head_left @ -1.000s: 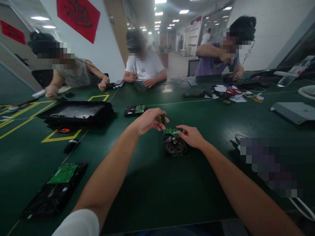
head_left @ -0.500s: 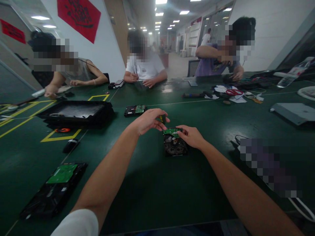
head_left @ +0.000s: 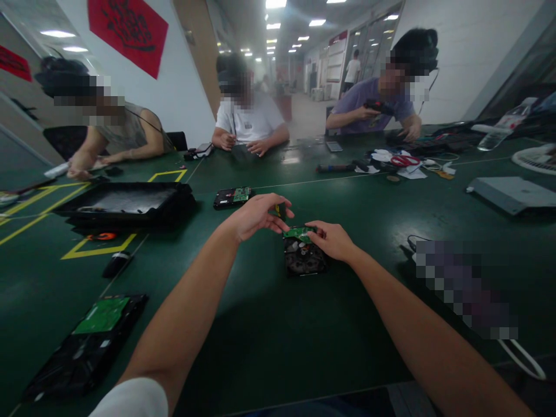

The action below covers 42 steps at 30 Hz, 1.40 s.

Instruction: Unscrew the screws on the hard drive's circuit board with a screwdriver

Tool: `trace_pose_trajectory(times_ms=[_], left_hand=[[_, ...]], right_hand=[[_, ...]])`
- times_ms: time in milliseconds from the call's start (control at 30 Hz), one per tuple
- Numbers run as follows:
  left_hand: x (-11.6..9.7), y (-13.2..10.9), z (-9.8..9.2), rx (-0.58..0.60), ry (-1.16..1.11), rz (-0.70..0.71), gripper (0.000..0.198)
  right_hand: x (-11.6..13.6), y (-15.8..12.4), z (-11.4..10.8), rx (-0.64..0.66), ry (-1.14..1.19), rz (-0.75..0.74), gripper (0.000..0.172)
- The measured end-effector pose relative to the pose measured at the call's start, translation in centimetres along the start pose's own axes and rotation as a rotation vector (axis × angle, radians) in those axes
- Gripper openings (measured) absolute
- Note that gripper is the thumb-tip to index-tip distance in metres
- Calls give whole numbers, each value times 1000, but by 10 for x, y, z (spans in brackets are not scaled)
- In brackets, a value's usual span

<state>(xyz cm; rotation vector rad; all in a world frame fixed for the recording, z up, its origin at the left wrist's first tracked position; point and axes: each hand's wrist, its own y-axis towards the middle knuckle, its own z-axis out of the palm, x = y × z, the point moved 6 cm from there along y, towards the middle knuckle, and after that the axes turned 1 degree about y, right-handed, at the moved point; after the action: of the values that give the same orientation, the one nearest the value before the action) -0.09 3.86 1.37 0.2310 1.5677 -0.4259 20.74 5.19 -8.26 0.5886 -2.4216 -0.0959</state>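
Note:
A hard drive (head_left: 305,260) lies on the green table in front of me, a green circuit board (head_left: 299,233) over its far end. My right hand (head_left: 332,238) grips the board at its right edge, thumb on top and fingers round the far side. Just above the board's far left corner is my left hand (head_left: 263,217), fingers curled round a short black-and-yellow tool (head_left: 281,211) that looks like a screwdriver. Its tip is hidden, so I cannot tell whether it touches a screw.
Another hard drive (head_left: 233,197) sits farther back, and one more (head_left: 87,347) at near left. Black trays (head_left: 125,202) are stacked at left behind a black mouse-like object (head_left: 116,264). A grey box (head_left: 512,194) stands at right. Co-workers sit across the table (head_left: 269,347).
Both my hands keep nearly the same pose on the hard drive, while the view shifts slightly. The co-worker at right has lowered a raised arm and holds a dark tool.

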Motion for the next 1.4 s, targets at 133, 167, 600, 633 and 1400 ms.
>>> trace_pose_trajectory(times_ms=[133,167,600,633,1400], left_hand=[[-1,-1,1,-22,-13,-3,30],[-2,-1,0,-37,10,2,29],[-6,-6,4,-56,47,2,27],[-6,-6,5,-44,40,4,26],[-5,-2,-8,-88,82,15,27]], right_hand=[[-1,0,0,7,-1,-4,36],[-2,0,1,12,-1,-1,36],[-1,1,1,19,4,1,36],[-1,1,1,20,2,1,36],[-3,0,2,23,17,2,38]])
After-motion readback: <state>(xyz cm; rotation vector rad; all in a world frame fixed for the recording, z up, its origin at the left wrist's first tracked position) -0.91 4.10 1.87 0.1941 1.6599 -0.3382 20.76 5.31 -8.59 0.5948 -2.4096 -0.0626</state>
